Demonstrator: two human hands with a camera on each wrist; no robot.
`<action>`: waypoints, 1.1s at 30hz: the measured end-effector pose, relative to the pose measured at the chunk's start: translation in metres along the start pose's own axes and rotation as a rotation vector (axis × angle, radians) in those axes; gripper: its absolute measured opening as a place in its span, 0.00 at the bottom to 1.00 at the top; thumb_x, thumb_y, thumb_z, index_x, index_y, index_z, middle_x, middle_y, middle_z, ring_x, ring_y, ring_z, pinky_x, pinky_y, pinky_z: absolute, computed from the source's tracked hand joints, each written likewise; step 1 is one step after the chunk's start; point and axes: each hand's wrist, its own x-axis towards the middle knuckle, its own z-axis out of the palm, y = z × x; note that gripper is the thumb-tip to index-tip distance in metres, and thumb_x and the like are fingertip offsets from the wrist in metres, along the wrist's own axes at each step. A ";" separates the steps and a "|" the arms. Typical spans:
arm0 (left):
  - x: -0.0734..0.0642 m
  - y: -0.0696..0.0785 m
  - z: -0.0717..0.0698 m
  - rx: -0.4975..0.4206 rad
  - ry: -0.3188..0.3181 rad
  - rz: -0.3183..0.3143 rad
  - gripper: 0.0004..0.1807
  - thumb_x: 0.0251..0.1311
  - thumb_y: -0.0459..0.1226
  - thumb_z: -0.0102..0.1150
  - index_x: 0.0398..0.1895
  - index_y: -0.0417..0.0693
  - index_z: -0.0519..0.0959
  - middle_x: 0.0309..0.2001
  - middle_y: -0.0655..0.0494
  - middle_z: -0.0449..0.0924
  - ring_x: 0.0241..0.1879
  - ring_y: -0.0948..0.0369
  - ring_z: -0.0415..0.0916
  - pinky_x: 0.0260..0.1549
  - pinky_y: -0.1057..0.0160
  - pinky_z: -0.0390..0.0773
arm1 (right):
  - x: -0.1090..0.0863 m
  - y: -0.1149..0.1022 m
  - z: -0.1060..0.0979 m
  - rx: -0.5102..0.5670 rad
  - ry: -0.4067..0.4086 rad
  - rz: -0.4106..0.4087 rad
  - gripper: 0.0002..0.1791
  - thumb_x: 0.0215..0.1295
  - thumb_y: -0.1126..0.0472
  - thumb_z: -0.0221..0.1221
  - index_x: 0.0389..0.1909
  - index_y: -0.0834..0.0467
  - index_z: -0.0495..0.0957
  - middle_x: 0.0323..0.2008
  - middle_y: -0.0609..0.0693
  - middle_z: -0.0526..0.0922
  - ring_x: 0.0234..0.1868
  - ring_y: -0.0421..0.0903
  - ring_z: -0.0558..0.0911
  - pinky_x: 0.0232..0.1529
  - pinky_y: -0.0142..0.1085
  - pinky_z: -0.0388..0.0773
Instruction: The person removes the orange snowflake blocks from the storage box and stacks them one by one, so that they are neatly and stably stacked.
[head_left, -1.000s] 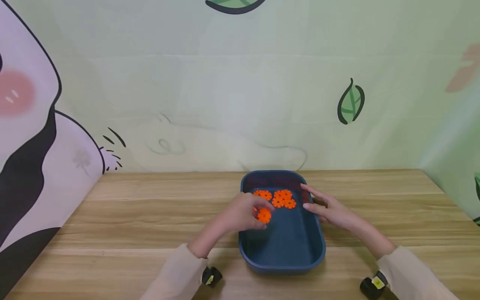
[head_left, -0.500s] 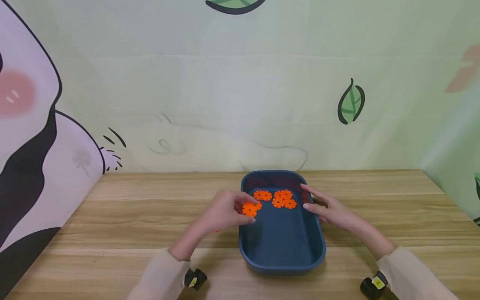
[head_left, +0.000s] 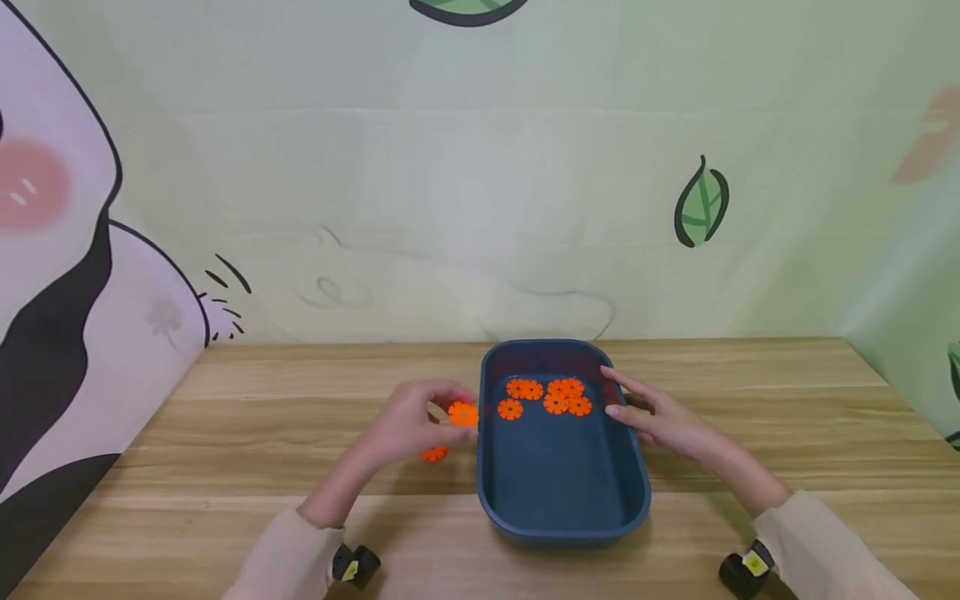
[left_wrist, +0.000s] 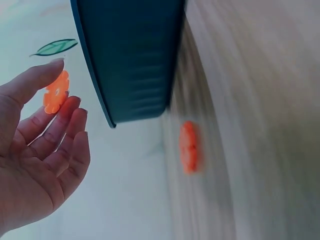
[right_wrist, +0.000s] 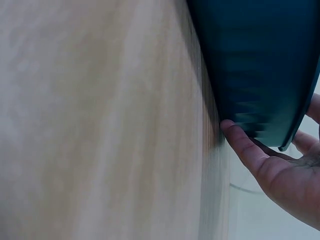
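My left hand (head_left: 408, 425) is just outside the left wall of a dark blue plastic bin (head_left: 562, 533). Between thumb and fingertip it pinches an orange flower-shaped disc (left_wrist: 56, 93) with a notched edge. Below that hand, another orange disc (left_wrist: 189, 147) lies on the table beside the bin. Inside the bin, several matching discs (head_left: 557, 403) lie flat toward the far end, one apart at the left (head_left: 510, 409). My right hand (head_left: 671, 425) grips the bin's right wall, some fingertips over the rim and another finger against the outside near the table.
The bin stands on a wood-grain table (head_left: 750, 392). Behind the table is a pale green wall (head_left: 450, 208) printed with leaves and a large cartoon figure (head_left: 52, 233). A small black wrist camera (head_left: 356, 567) sits at the left cuff, another (head_left: 744, 571) at the right.
My left hand has moved left, from over the bin to outside its left rim, carrying the disc. The disc on the table has come into fuller view. The right hand has stayed put.
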 end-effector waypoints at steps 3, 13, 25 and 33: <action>-0.004 -0.006 -0.004 -0.005 0.010 -0.005 0.19 0.46 0.40 0.68 0.43 0.45 0.80 0.40 0.56 0.80 0.38 0.60 0.72 0.33 0.65 0.76 | 0.000 -0.001 0.000 0.013 -0.002 0.006 0.37 0.66 0.52 0.51 0.71 0.52 0.45 0.66 0.73 0.43 0.61 0.66 0.62 0.50 0.47 0.73; -0.014 -0.019 -0.014 -0.022 -0.010 -0.036 0.21 0.47 0.37 0.68 0.46 0.42 0.79 0.39 0.53 0.80 0.36 0.59 0.75 0.32 0.67 0.78 | 0.001 -0.001 -0.001 0.031 -0.013 -0.009 0.37 0.67 0.52 0.50 0.71 0.53 0.44 0.66 0.74 0.41 0.62 0.67 0.60 0.50 0.48 0.73; -0.013 -0.036 -0.012 0.038 -0.067 -0.129 0.21 0.43 0.39 0.70 0.43 0.42 0.80 0.38 0.56 0.81 0.38 0.57 0.72 0.32 0.66 0.76 | 0.000 0.001 0.000 0.044 -0.015 -0.008 0.37 0.66 0.52 0.51 0.71 0.53 0.44 0.66 0.74 0.43 0.61 0.66 0.61 0.51 0.48 0.72; -0.009 -0.047 -0.013 0.073 -0.136 -0.145 0.18 0.44 0.37 0.70 0.42 0.43 0.81 0.38 0.57 0.80 0.38 0.58 0.72 0.38 0.63 0.73 | 0.000 0.000 0.001 0.039 -0.014 -0.012 0.37 0.66 0.53 0.51 0.71 0.52 0.44 0.66 0.74 0.42 0.61 0.66 0.62 0.50 0.48 0.72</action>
